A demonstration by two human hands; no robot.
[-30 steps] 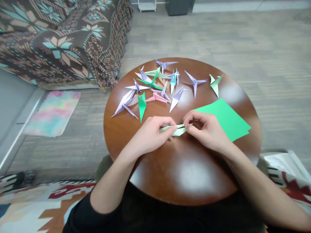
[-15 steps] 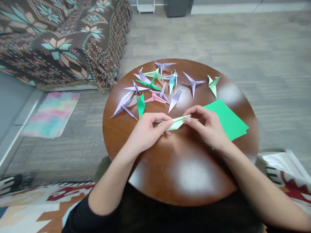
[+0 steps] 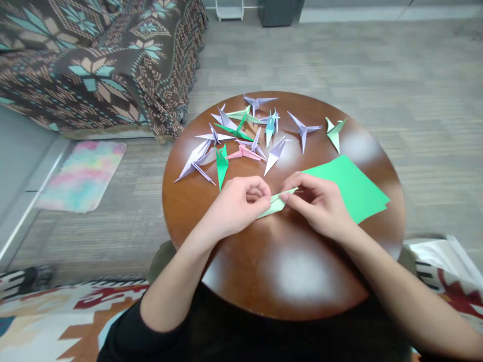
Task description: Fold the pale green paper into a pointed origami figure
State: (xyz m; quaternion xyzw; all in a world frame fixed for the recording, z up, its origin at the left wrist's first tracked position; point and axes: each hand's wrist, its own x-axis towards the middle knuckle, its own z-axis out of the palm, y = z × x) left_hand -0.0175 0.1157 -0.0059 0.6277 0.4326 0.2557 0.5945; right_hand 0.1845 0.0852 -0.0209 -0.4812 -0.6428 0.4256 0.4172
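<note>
A pale green piece of folded paper (image 3: pixel 277 205) is held between my two hands, just above the near middle of the round table. My left hand (image 3: pixel 243 205) pinches its left part, thumb against curled fingers. The thumb and fingers of my right hand (image 3: pixel 315 198) grip its upper right edge. Parts of the paper are hidden behind the fingers. A stack of bright green paper sheets (image 3: pixel 347 186) lies beside my right hand, partly covered by it. Beyond my left hand stands a green paper crane (image 3: pixel 222 165).
Several folded cranes spread over the far side of the brown table (image 3: pixel 287 291), among them a pink crane (image 3: pixel 246 152), a lilac crane (image 3: pixel 303 130) and a pale green crane (image 3: pixel 334 134). A patterned cloth-covered sofa (image 3: pixel 113 75) stands at the far left.
The folded paper has moved slightly toward me and tilts differently. My left fingers have curled in closer to its upper edge, and my right hand has shifted a little left along it.
</note>
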